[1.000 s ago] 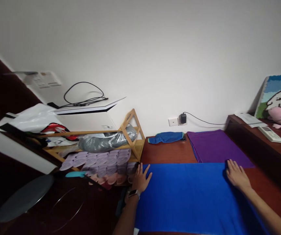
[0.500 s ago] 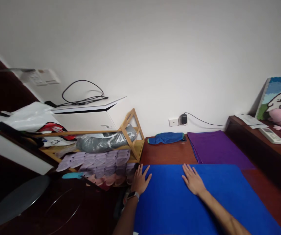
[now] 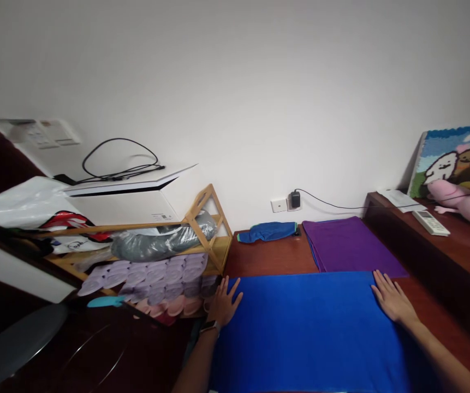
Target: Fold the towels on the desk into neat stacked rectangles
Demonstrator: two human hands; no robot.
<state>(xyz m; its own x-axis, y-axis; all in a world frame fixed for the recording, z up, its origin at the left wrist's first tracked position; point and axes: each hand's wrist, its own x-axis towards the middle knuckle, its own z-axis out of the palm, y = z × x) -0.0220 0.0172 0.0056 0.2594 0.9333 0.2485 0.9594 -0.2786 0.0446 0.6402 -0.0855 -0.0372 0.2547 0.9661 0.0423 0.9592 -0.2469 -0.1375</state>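
While both palms rest at its far corners, the blue cloth (image 3: pixel 312 330) lies spread over the near part of the reddish worktop (image 3: pixel 273 259); the head camera is the only view here. The left hand (image 3: pixel 223 307), a watch (image 3: pixel 209 326) on its wrist, sits at the far left corner with its fingers fanned and gripping nothing. The right hand (image 3: pixel 395 299) is just as open, laid along the far right corner. Just beyond the far edge I see a purple cloth (image 3: pixel 349 244) folded flat, and near the wall a small blue piece of fabric (image 3: pixel 268 232).

To me this looks like smoothing, and it would go best with the left palm as a firm anchor, the right pressing lightly and stroking outward, so the fabric tightens without dragging askew. The far edge looks fairly straight, so I'd guard that line. The near right side is shaded; I can't tell whether creases remain there, so I'd feel for them.
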